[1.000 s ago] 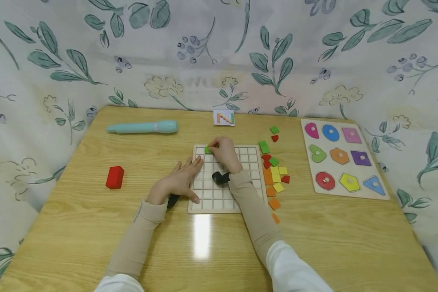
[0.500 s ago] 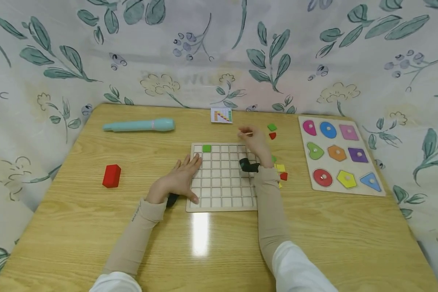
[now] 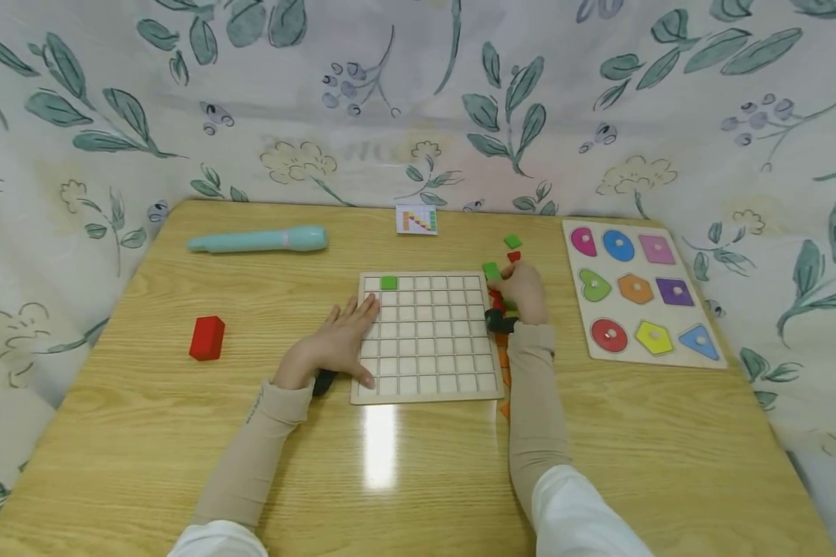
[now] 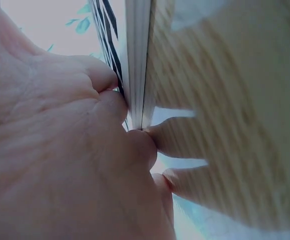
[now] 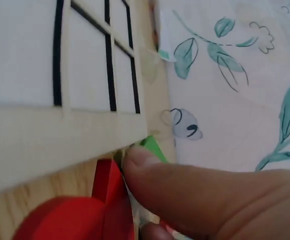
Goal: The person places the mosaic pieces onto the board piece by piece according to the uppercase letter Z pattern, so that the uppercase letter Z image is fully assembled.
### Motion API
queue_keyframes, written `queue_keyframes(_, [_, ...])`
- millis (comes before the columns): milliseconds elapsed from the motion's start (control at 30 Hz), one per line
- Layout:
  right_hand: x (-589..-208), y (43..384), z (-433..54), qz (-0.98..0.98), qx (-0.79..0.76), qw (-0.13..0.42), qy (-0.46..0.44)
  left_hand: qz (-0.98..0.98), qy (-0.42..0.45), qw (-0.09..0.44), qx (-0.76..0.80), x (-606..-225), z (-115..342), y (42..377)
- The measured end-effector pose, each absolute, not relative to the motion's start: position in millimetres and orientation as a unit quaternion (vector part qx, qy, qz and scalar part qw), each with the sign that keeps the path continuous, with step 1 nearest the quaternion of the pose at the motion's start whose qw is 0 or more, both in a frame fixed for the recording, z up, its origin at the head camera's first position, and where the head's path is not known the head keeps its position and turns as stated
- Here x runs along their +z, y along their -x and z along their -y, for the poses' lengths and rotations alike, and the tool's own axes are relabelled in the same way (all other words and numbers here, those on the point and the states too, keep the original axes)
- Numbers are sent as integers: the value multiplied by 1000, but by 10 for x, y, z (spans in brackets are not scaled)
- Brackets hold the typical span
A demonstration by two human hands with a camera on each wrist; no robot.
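Note:
A pale gridded board (image 3: pixel 425 333) lies mid-table, with one green square tile (image 3: pixel 388 283) in its top row. Spread over the board's left edge, my left hand (image 3: pixel 337 340) has straight fingers; the board's side (image 4: pixel 138 60) stands against them in the left wrist view. At the upper right corner, my right hand (image 3: pixel 525 292) has bent fingers among loose tiles. Its thumb (image 5: pixel 155 172) overlaps another green tile (image 5: pixel 155 147), beside a tilted red piece (image 5: pixel 112 200). In the head view that green tile (image 3: pixel 491 271) lies at the fingertips. I cannot tell whether the fingers grip a piece.
Orange tiles (image 3: pixel 505 371) line the board's right side, partly under my right arm. A small pattern card (image 3: pixel 416 220) lies at the back. Around are a shape puzzle (image 3: pixel 637 267), a turquoise pen-shaped object (image 3: pixel 261 240) and a red block (image 3: pixel 207 338).
My right hand has let go of the green tile on the board's top row and moved right to the loose pieces. My left hand has stayed on the board's edge.

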State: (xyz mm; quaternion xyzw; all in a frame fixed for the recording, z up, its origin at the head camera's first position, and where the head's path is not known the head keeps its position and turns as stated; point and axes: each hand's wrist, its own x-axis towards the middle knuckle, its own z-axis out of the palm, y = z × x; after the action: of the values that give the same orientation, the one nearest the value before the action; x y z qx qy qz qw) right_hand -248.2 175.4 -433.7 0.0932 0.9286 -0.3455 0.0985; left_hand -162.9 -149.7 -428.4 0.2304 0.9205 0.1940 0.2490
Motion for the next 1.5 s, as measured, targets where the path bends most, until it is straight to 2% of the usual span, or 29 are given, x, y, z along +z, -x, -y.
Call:
queue_keyframes(200, [-4314,2488,-1711,-908,-410,48,-78,-919,-228,250,202,-4282,1489,1624])
queue_keyframes(400, [-4318,2513,-1445,-867,-497,14,-31,-920,-231,249,197,-4279,1489,1624])
queue_keyframes(633, [-4382,2507,-979,-805,-592,36,10,-919,-233,248,199,-4310,1494,1638])
queue_keyframes(867, [-4492,2409,-618,-826,-561,42,29,-920,-232,245,198,-4330,1491,1642])
queue_keyframes(1500, [-4522,2384,-528,-860,-507,25,54,-923,-230,243,191,-4317,1519,1637])
